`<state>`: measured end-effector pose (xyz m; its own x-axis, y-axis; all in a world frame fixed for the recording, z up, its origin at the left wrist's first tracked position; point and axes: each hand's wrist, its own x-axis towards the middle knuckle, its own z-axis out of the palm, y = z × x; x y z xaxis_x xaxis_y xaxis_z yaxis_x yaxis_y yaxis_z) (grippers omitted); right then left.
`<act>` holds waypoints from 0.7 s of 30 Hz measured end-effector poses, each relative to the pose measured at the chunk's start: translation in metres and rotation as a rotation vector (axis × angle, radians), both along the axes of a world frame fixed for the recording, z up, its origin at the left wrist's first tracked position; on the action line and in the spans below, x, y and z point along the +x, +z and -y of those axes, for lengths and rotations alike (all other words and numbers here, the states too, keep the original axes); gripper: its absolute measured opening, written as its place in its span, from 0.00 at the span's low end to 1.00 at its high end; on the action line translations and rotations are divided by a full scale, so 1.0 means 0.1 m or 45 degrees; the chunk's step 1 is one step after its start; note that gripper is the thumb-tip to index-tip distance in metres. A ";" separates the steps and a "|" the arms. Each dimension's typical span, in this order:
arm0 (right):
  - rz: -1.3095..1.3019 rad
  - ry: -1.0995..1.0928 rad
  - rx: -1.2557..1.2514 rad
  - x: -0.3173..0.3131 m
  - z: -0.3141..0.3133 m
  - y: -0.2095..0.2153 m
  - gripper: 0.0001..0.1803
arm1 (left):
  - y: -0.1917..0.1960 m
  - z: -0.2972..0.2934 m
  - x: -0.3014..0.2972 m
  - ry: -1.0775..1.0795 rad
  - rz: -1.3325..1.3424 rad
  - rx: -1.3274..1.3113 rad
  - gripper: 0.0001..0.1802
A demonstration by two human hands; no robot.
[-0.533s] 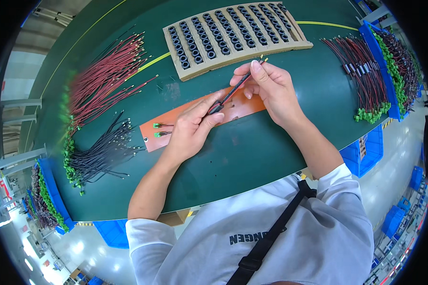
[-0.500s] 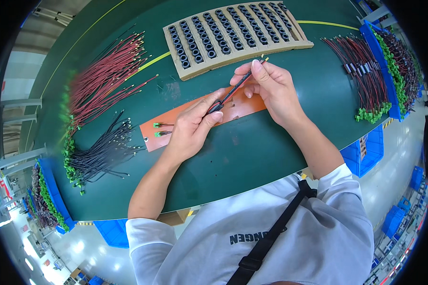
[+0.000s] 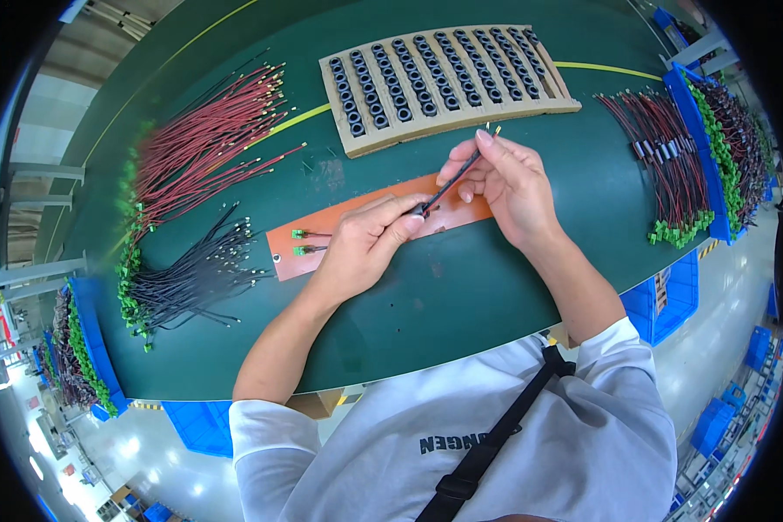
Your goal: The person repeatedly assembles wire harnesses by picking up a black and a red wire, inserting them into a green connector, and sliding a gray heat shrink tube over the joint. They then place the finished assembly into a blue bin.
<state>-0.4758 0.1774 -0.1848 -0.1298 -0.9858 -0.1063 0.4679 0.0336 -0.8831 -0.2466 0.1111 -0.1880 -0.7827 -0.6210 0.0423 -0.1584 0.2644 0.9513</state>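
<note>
Over the orange strip [image 3: 296, 222], my left hand [image 3: 365, 244] is closed, its thumb and fingers pinching a small black ring [image 3: 419, 210] around thin wires. From that ring a dark wire pair [image 3: 458, 177] runs up to my right hand [image 3: 520, 187]. There the thumb and forefinger pinch the pair just below its bright metal tips [image 3: 492, 130], while the other fingers curl loosely. Two green connectors [image 3: 300, 234] lie at the strip's left part, and their short leads disappear behind my left hand. How the wires pass through the ring is partly hidden by my fingers.
A cardboard tray [image 3: 391, 137] with rows of black rings stands beyond my hands. Red wires [image 3: 200, 139] and black wires [image 3: 191, 278] with green connectors lie left. Wire assemblies [image 3: 661, 157] lie right, beside a blue bin [image 3: 713, 165]. Another blue bin [image 3: 100, 357] sits at the left edge.
The whole view has shifted slightly, the bench sliding right and down in it. Both hands keep their grips; the black ring sits slightly nearer my right hand.
</note>
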 end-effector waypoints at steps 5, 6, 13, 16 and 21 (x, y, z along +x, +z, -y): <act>0.026 -0.078 -0.118 0.11 0.03 0.02 0.24 | -0.02 0.04 0.05 0.166 -0.110 -0.048 0.17; -0.098 -0.054 -0.211 0.09 0.04 0.01 0.26 | 0.09 0.06 0.09 0.240 -0.125 0.060 0.16; -0.543 0.331 -0.713 0.48 -0.17 0.23 0.35 | 0.52 -0.02 0.04 0.239 -0.658 -0.186 0.19; -0.421 0.416 -0.308 0.57 -0.32 0.44 0.19 | 0.57 -0.14 0.06 0.158 -0.445 -0.193 0.26; -0.427 0.483 0.114 -0.21 -0.64 0.82 0.14 | 0.22 -0.25 -0.09 0.074 -0.415 -0.198 0.26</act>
